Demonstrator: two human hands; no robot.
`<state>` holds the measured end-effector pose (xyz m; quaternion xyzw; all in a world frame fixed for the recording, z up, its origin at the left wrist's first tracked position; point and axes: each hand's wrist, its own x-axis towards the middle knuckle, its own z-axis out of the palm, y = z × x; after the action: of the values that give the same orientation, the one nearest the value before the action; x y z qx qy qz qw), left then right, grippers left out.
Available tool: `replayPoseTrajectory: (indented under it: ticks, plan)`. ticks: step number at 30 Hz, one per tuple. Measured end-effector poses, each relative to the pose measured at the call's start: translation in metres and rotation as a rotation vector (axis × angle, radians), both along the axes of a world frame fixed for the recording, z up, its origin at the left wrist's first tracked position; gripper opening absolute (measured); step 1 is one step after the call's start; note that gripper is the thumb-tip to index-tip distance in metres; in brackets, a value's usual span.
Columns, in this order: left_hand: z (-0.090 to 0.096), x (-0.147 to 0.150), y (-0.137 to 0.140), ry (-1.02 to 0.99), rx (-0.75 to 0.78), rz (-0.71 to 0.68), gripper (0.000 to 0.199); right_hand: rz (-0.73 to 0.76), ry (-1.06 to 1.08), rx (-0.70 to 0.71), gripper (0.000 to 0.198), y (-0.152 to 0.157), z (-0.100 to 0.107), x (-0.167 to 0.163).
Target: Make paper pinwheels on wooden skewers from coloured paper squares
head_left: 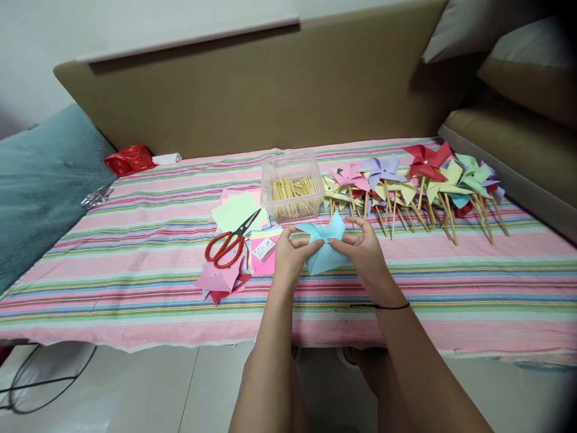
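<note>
A blue pinwheel (pixel 331 261) pinched at its middle

My left hand (pixel 288 255) and right hand (pixel 367 255) are both clamped on it, my 2 thumbs (pixel 317 244) nearly meeting at its centre. It is in front of me, above the striped cloth (pixel 135 258): plain light-blue paper, corners folded inward, pointed blades flaring out. Red-handled scissors (pixel 241 231) lie to the left; beyond stands a clear box (pixel 293 165) of sticks (pixel 293 193).
</note>
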<state>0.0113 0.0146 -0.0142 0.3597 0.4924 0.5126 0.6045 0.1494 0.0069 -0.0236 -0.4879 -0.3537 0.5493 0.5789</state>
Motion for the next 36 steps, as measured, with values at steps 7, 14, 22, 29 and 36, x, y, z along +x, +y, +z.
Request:
replayPoseTrajectory:
  ticks: [7,14,22,29,36]
  plan:
    - [-0.0011,0.0006,-0.0002,-0.027,-0.009,0.025,0.054,0.007,-0.025,0.0,0.07,-0.0017,0.0028,-0.0007]
    - [-0.0001,0.0002,-0.0003,0.004,-0.021,0.044,0.056,0.014,-0.045,0.003,0.072,-0.0013,0.0003,-0.0009]
    - [0.0018,0.0005,0.0002,0.065,-0.06,0.116,0.056,0.036,-0.02,-0.012,0.08,-0.0008,0.0017,-0.0017]
    - [0.0015,-0.0004,-0.0001,0.041,-0.05,0.092,0.059,0.061,-0.03,0.002,0.091,-0.0019,0.002,-0.0032]
    - [-0.0001,-0.0037,-0.0007,0.02,-0.011,0.015,0.061,0.053,-0.06,-0.031,0.087,-0.0008,0.0013,0.0002]
